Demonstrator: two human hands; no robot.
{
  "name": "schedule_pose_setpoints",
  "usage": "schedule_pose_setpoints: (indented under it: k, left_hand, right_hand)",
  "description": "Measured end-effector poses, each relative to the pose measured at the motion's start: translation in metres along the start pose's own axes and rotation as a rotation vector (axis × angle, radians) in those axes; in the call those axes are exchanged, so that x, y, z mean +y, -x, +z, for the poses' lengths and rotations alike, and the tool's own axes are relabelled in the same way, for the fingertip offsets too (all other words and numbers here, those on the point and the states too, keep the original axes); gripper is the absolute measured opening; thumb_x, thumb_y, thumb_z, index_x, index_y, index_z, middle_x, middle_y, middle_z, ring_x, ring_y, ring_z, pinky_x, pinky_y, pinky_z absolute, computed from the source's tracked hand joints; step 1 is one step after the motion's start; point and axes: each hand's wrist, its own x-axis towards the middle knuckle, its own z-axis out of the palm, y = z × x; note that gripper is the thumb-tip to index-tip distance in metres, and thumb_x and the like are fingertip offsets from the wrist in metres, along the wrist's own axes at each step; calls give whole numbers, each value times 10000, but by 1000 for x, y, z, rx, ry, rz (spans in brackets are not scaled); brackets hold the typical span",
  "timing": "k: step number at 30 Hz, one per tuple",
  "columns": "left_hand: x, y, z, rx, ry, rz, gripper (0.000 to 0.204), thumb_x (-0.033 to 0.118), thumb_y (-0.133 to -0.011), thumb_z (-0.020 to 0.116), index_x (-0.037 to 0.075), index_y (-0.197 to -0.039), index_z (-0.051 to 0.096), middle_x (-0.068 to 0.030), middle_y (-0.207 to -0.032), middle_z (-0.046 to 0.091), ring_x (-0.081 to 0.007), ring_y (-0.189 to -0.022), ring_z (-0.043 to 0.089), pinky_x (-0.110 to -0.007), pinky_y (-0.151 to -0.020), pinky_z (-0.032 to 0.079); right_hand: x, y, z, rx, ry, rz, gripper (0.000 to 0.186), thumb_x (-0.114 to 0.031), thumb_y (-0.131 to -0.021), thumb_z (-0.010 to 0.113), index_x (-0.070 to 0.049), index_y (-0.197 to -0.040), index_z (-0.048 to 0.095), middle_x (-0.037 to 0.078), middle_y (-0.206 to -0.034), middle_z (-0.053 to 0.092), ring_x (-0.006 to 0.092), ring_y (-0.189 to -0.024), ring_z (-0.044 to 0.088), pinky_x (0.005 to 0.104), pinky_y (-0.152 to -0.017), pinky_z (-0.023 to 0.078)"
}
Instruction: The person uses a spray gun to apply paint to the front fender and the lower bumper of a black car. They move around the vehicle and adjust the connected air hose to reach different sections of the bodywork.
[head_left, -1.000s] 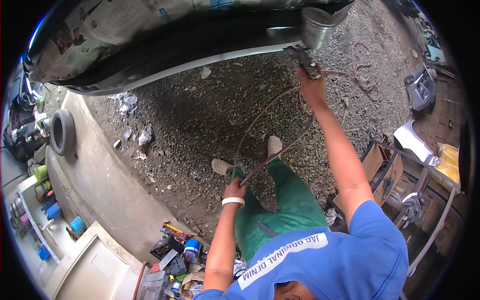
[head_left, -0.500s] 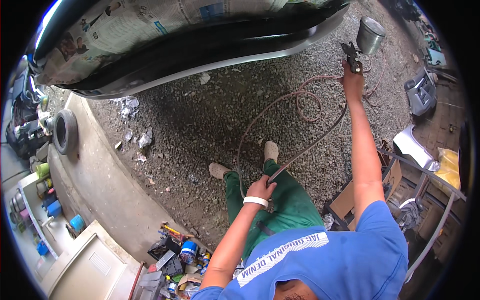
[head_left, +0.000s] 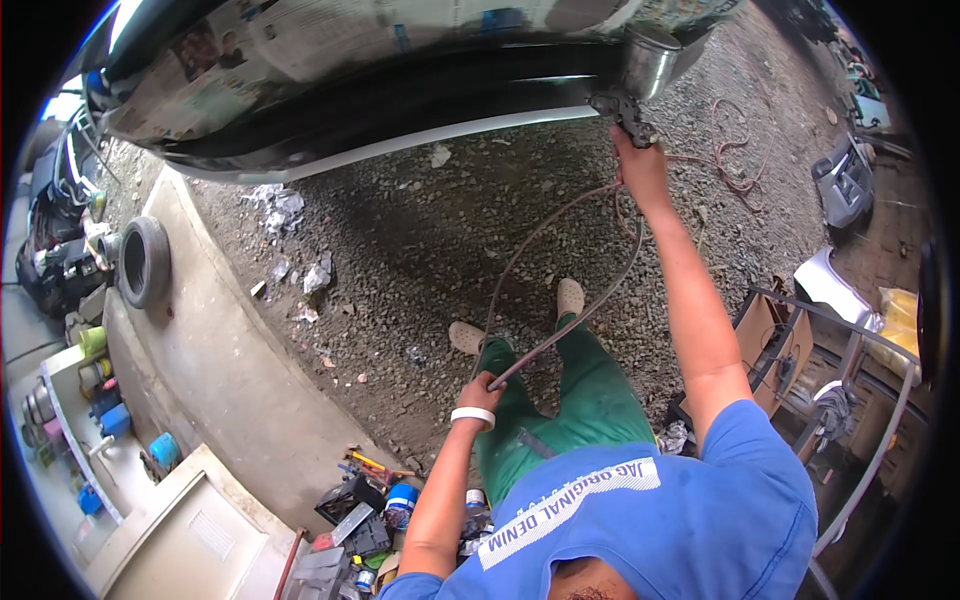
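My right hand (head_left: 640, 165), at the end of an outstretched arm, is closed round the handle of a spray gun (head_left: 625, 118). A silver metal cup (head_left: 650, 68) sits on the gun. The gun is close to the right part of a glossy black car body panel (head_left: 400, 105) with a pale lower edge; I cannot tell whether they touch. Newspaper (head_left: 330, 35) covers the surface above the panel. In front of my green trousers, my left hand (head_left: 480, 392) is closed on the thin air hose (head_left: 570, 335), which runs up to the gun.
More hose lies coiled on the gravel (head_left: 420, 250) to the right. A concrete strip (head_left: 240, 330) with a tyre (head_left: 145, 262) is at left. Cans and tools (head_left: 375, 515) clutter the near left. A metal frame (head_left: 870, 450), a white panel (head_left: 830, 295) and a grey plastic part (head_left: 843, 185) stand right.
My right hand has swung left with the spray gun, bringing it in front of the panel's right part. My left hand has shifted slightly left and down, still on the hose.
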Motion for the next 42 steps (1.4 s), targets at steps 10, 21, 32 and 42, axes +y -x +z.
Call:
schedule_pose_setpoints:
  k: [10,21,32,42]
  left_hand:
    - [-131,22,-52,222,15,-38,342,396,-892,719,112,-1079,690,-201,-956,732,-409,-903,703,-493,-783,538]
    - [-128,21,-65,158,82,-91,327,383,-886,731,106,-1055,690,-198,-929,729,-396,-905,702,-475,-785,537]
    - [17,1,-27,72,83,104,335,341,-873,746,54,-1037,688,-201,-873,725,-360,-829,714,-435,-742,532]
    - [160,-5,21,-69,20,251,317,368,-913,676,97,-1078,672,-199,-865,719,-411,-860,700,-493,-745,537]
  right_hand:
    - [-93,71,149,-136,-182,-62,328,-325,-994,646,2,-967,644,39,-708,612,109,-453,564,285,-417,470]
    - [-96,62,140,-180,-262,-61,335,-319,-988,661,13,-1015,622,60,-763,656,117,-467,592,280,-425,494]
    - [-15,-32,2,74,100,-103,451,-331,-941,683,22,-1174,527,213,-798,670,406,-686,677,482,-580,522]
    - [27,-98,-113,236,371,-140,474,-423,-936,665,-65,-1220,540,314,-914,688,552,-918,630,591,-756,481]
